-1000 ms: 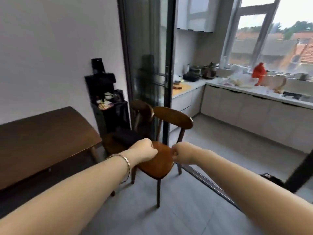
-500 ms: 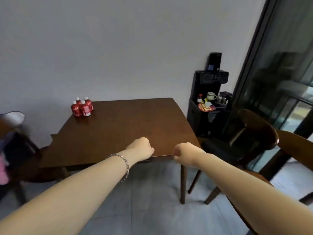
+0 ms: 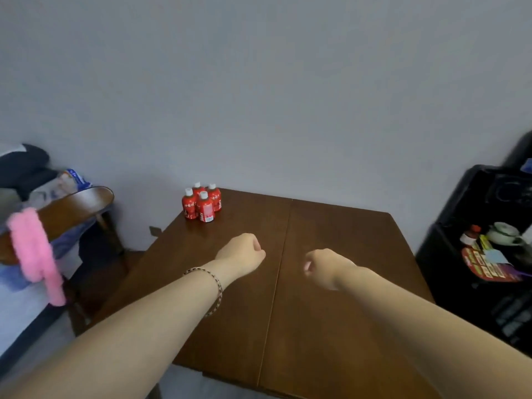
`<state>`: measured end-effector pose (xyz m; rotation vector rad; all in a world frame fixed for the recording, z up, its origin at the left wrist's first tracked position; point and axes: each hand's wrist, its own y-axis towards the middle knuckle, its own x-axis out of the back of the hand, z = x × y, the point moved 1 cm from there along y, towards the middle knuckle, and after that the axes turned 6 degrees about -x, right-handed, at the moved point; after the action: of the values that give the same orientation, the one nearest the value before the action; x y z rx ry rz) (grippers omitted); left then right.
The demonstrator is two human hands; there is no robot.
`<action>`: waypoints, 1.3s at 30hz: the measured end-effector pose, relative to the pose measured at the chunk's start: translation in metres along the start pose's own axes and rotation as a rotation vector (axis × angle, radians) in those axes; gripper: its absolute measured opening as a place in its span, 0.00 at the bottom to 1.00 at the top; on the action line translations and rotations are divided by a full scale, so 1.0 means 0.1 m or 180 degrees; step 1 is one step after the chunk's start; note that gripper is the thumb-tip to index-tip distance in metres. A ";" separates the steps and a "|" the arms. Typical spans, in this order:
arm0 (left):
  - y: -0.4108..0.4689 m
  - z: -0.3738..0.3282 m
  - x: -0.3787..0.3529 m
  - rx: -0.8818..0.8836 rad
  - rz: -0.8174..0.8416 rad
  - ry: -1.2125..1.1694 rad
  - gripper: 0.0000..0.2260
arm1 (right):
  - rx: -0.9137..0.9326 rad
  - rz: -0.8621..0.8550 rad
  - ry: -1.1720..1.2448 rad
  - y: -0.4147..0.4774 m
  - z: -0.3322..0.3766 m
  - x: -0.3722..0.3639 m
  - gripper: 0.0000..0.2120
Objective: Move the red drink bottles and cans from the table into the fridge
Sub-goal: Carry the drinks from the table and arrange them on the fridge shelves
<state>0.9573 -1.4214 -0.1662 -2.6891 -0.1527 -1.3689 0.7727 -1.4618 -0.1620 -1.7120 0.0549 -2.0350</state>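
Several red drink bottles (image 3: pixel 202 204) with white caps stand bunched together at the far left corner of a dark wooden table (image 3: pixel 339 254), close to the grey wall. Both arms reach out over the table's middle. My left hand (image 3: pixel 243 253) is a closed fist holding nothing, a hand's length short of the bottles, with a thin bracelet on its wrist. To its right, my right hand (image 3: pixel 324 266) is also curled into a fist and holds nothing. No fridge is in view.
A wooden chair (image 3: pixel 66 210) stands left of the table, piled with clothes and a pink fluffy item (image 3: pixel 34 251). At the right edge a black stand (image 3: pixel 472 283) carries a cup, a small bottle and packets. Grey floor shows below the table's near edge.
The view has swung left from the kitchen and glass door to the table, then closer to it. The bottles have come into sight. Both fists stay closed.
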 end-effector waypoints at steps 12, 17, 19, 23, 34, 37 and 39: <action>2.49 1.72 0.76 -0.0042 0.0020 0.0216 0.08 | -0.0128 0.0037 0.0302 2.83 1.30 0.10 0.12; 3.40 2.48 1.07 0.0100 -0.0026 0.0325 0.08 | -0.0203 0.0269 0.0372 3.81 1.93 0.05 0.13; 3.75 2.82 1.12 0.0140 -0.0154 0.0221 0.12 | -0.0154 0.0288 0.0373 4.23 2.13 -0.04 0.14; 4.24 3.50 1.07 0.0267 -0.0444 -0.0135 0.28 | 0.0021 -0.0030 0.0671 4.96 2.39 -0.33 0.25; 4.82 4.34 0.76 -0.0603 0.0716 -0.1023 0.21 | 0.0870 -0.0203 0.0981 5.91 2.56 -0.95 0.26; 5.02 4.31 0.76 -0.1145 0.1004 -0.0860 0.19 | 0.1041 -0.0210 0.1032 6.01 2.58 -0.99 0.24; 5.10 4.27 0.72 -0.1106 0.0977 -0.0890 0.16 | 0.0980 -0.0221 0.1344 6.02 2.59 -1.00 0.23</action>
<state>1.4138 -1.8570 -0.3882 -3.0054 0.4987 -1.0034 1.2243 -1.8880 -0.3948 -1.0982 -0.1738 -2.2851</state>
